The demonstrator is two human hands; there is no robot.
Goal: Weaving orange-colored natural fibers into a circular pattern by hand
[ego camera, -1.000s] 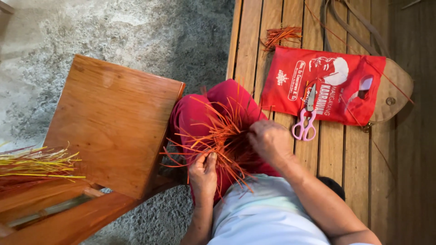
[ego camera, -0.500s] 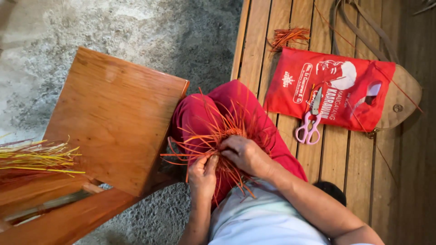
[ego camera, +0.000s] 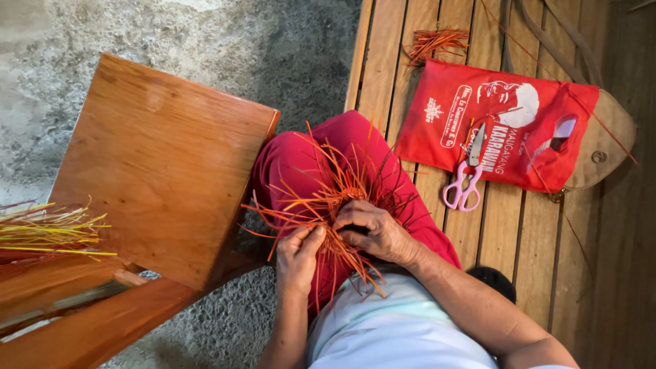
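The left hand (ego camera: 298, 254) was closed, thumb and fingers pinched on a few orange strips (ego camera: 338, 198) at the near edge of the splayed bundle. The right hand (ego camera: 377, 230) lay curled over the middle of that bundle, its fingers pressed down on the woven centre and gripping it. The strips fanned outward in all directions across the person's lap, over the red trousers (ego camera: 307, 164).

Just beyond the lap ran the wooden slat floor (ego camera: 383, 61). On it lay a flat red plastic bag (ego camera: 506, 123); whether anything was inside could not be told. Pink-handled scissors (ego camera: 465, 181) rested on the bag's near edge, handles overhanging onto the slats. A small loose bunch of orange strips (ego camera: 437, 42) lay past the bag's far corner. To the left stood a wooden stool (ego camera: 164, 157), and yellow strips (ego camera: 48, 229) showed at the frame's left edge.

Compared with a second before, the right hand had moved leftward from the bundle's right side onto its centre, closer to the left hand; bag and scissors lay unchanged.
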